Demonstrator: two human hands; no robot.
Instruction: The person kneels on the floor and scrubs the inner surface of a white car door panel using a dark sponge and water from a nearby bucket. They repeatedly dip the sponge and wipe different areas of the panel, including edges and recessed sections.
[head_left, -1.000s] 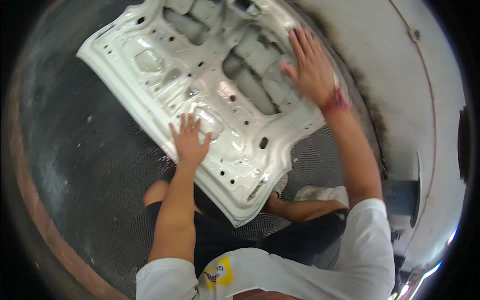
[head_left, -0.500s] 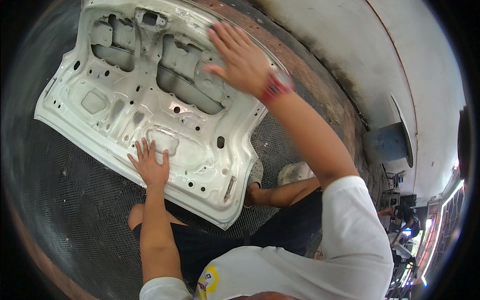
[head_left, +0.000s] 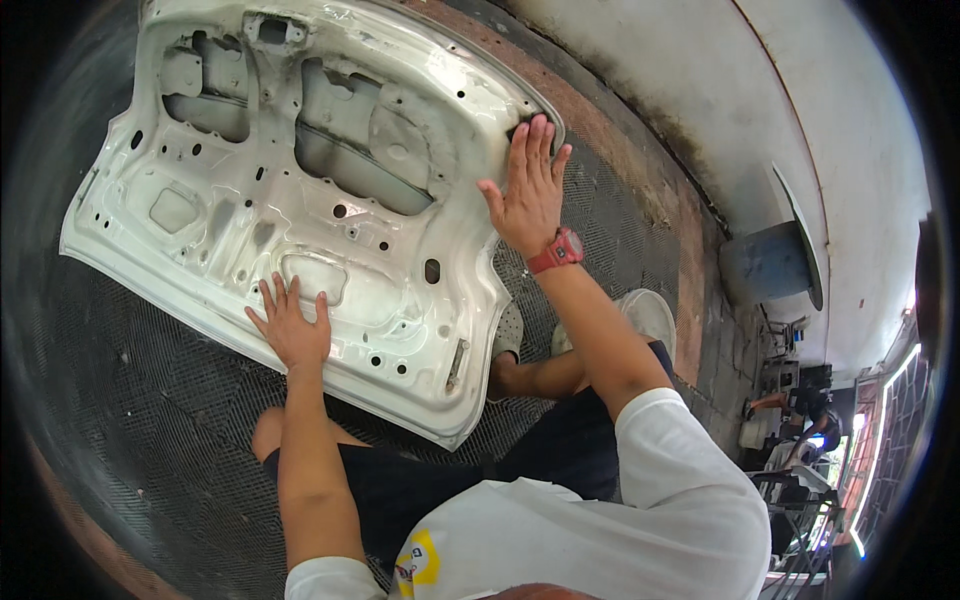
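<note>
A white car trunk lid point(head_left: 395, 290), its inner side up with large cut-outs and small holes, lies before me on the dark floor. My left hand point(head_left: 297, 325) rests open on its near part, fingers spread beside a raised oval outline. At the lid's right far corner is my right hand point(head_left: 533, 190), fingers stretched out and thumb apart, a red wristwatch point(head_left: 558, 252) on the wrist. By its fingertips shows a dark patch point(head_left: 519, 124); whether this is a thin piece under the fingers or part of the lid I cannot tell.
Ribbed dark matting point(head_left: 150, 400) covers the floor around the lid. A whitish bucket point(head_left: 650, 313) stands near my right leg. Further right, a blue drum point(head_left: 765, 268) stands by the stained wall point(head_left: 840, 110). Another person point(head_left: 815, 410) is in the far right background.
My right hand has swept right and nearer, from the lid's far middle to its right corner. The left hand stays on the lid. The view has shifted slightly.
</note>
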